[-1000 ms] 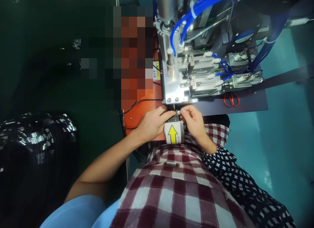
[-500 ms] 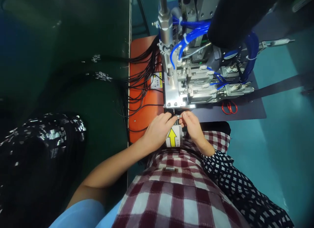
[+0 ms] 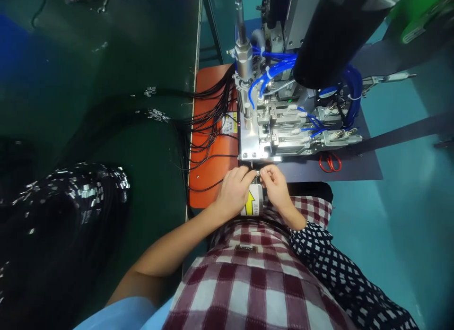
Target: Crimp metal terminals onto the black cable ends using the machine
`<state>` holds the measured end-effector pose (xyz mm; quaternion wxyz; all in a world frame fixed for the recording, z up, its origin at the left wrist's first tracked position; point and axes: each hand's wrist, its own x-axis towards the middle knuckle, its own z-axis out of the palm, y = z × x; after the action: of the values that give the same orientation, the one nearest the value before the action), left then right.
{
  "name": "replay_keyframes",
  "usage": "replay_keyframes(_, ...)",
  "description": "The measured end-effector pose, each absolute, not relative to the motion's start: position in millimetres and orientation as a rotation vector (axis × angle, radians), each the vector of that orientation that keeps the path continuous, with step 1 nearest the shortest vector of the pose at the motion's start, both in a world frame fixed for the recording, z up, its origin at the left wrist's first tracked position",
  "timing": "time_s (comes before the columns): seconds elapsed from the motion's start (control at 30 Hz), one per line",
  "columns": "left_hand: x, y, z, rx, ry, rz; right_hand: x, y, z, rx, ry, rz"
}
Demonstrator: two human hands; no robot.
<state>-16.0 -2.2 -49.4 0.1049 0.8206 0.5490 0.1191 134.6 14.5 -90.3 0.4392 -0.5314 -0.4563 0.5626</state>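
Note:
My left hand (image 3: 234, 190) is closed, thumb and forefinger pinched at the front of the machine. A thin black cable (image 3: 209, 190) runs across the orange board and under this hand. Between my two hands shows the cable's small silvery metal connector (image 3: 258, 173); its details are too small to make out. Thumb and fingers of my right hand (image 3: 276, 186) pinch at the connector's right side. Just below sits a white label with a yellow arrow (image 3: 252, 204), partly covered by my left hand. The metal machine (image 3: 250, 141) stands directly beyond my fingers.
Several black cables (image 3: 213, 126) cross the orange board (image 3: 220, 162) into the machine's left side. A large coil of black cables with shiny ends (image 3: 88, 188) lies on the dark green table at left. Red-handled scissors (image 3: 330, 163) lie at right. Blue air tubes (image 3: 280, 65) arch overhead.
The view has shifted slightly, so the machine appears lower. My hands stay together at the connector. A small red bit at my right fingertips no longer shows.

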Motion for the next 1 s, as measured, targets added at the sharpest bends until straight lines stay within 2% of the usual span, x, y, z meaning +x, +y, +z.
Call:
replay_keyframes(0.2,-27,-15,-48,2.228,1.618,0.618,138,17,-94,-1.271,-1.103,1.481)
replay_keyframes(0.5,-44,-55,-53,2.174,2.008,0.349,140,18,-93,-1.278,-1.121,1.499)
replay_keyframes(1.0,-60,-34,-56,2.270,1.886,0.420,183,-7,-110,-1.418,-0.867,1.474)
